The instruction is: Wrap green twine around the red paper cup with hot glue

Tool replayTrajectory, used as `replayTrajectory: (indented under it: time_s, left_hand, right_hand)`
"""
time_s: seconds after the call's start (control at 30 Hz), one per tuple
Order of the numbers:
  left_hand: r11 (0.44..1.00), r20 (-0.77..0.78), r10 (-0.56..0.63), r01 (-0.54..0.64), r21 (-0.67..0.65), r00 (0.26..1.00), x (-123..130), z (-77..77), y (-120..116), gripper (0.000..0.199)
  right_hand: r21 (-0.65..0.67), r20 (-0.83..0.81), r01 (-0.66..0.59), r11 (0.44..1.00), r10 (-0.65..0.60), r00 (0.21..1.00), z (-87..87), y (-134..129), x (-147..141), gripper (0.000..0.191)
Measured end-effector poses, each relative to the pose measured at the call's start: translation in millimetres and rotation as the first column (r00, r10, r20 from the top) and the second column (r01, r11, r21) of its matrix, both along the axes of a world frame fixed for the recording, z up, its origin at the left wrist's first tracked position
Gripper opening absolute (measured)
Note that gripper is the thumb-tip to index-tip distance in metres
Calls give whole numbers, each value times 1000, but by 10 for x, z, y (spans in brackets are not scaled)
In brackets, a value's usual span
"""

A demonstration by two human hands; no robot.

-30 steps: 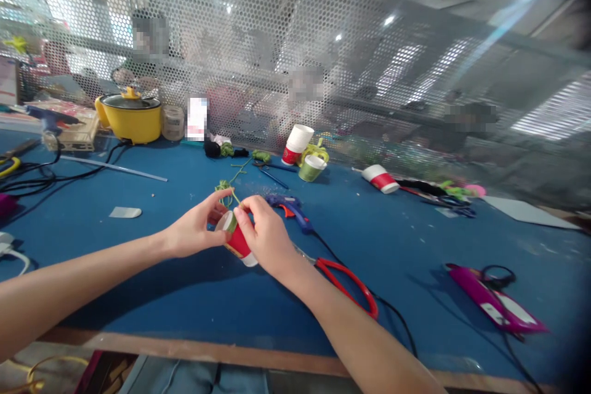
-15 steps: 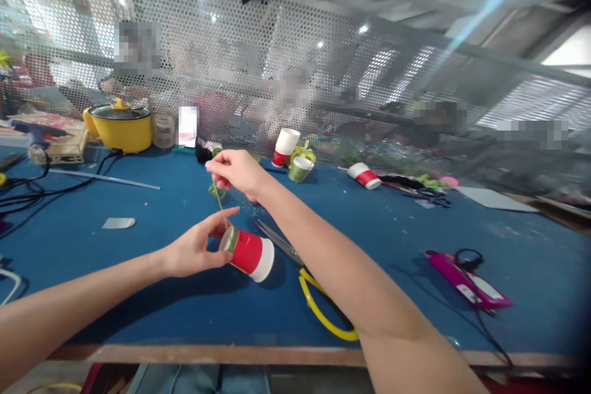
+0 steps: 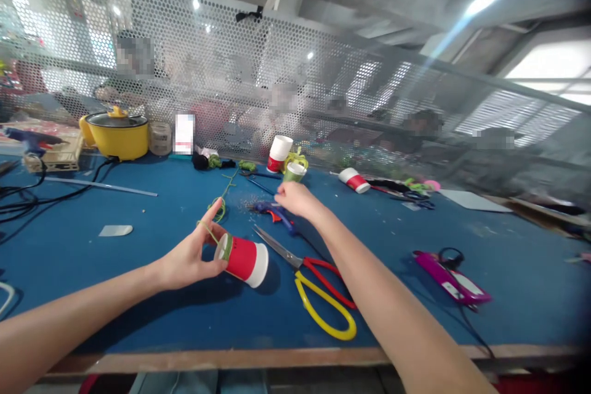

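My left hand [image 3: 196,257] grips the rim end of a red and white paper cup [image 3: 243,258] lying tilted above the blue table, its index finger raised. Green yarn [image 3: 225,247] is wound round the cup's rim, and a strand runs over my fingers to a loose heap [image 3: 220,209] behind. My right hand [image 3: 295,197] is closed beyond the blue glue gun [image 3: 277,209], close to a small green-wrapped cup [image 3: 294,172]; what its fingers hold, if anything, is too small to tell. Scissors [image 3: 300,263] with red and yellow handles lie under my right forearm.
A yellow pot [image 3: 117,135], a glass jar [image 3: 160,138] and a lit phone [image 3: 183,134] stand at the back left. Two more red and white cups [image 3: 279,152] are by the mesh partition. A purple box [image 3: 450,280] with a cable lies right.
My right hand has let go of the yarn strand and moved right and forward, uncovering the glue gun. The strand has gone slack over my left hand, which still holds the cup.
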State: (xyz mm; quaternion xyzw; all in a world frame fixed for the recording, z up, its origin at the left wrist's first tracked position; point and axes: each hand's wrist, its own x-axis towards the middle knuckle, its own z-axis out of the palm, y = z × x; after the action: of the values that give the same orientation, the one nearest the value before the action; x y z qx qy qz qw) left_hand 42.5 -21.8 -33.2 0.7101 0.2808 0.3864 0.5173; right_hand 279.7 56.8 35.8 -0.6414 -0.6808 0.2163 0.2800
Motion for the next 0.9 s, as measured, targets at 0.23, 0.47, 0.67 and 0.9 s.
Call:
replayTrajectory:
  time_s: [0.23, 0.47, 0.67, 0.9]
  left_hand:
    - [996, -39, 51, -48, 73, 998, -20, -24, 3, 94]
    - [992, -53, 71, -65, 107, 996, -60, 5, 45, 93]
    - [993, -36, 111, -109, 55, 993, -85, 37, 72, 92]
    - [993, 31, 108, -106, -59, 994, -124, -25, 162, 96]
  right_hand:
    - [-9, -36, 120, 993, -120, 992, -524, -48, 232, 27]
    - [-14, -245, 99, 995, -99, 964, -389, -207, 150, 19]
    - [-88, -363, -210, 974, 165, 917, -36, -699, -42, 16]
    - [-182, -190, -248, 952, 213, 958, 101, -1016, -213, 19]
